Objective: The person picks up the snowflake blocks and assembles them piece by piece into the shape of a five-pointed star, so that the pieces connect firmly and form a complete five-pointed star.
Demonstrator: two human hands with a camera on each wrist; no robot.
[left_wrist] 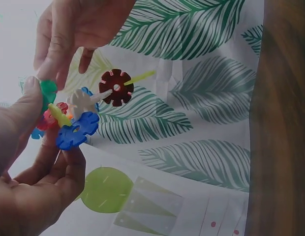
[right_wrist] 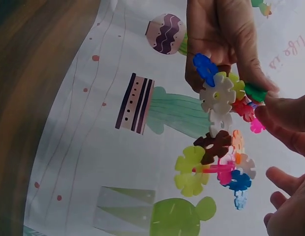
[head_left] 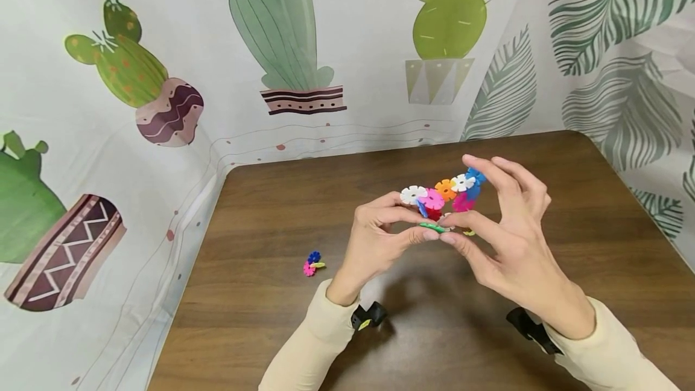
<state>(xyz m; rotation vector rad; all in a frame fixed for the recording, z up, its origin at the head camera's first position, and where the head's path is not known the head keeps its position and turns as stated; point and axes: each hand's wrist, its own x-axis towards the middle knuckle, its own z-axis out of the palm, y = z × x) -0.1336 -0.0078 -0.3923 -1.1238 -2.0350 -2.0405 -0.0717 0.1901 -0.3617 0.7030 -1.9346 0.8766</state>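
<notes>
A chain of interlocking plastic flower discs (head_left: 432,199), in white, pink, orange, blue and other colours, is held up above the table. My left hand (head_left: 374,237) grips the near part of it, thumb in front and fingers behind. With thumb and index finger, my right hand (head_left: 513,243) pinches a green disc (head_left: 432,227) where both hands' fingertips meet. Its other fingers are raised beside the chain's far end. Brown disc (right_wrist: 215,146) and yellow disc (right_wrist: 190,172) hang on the chain in the right wrist view. Fingers partly hide the green disc's joint.
A small cluster of joined discs (head_left: 309,268), blue, pink and yellow, lies on the brown wooden table (head_left: 260,210) left of my hands. Behind the table hangs a white cloth (head_left: 369,77) printed with cacti and leaves. Black straps (head_left: 369,315) sit on both wrists.
</notes>
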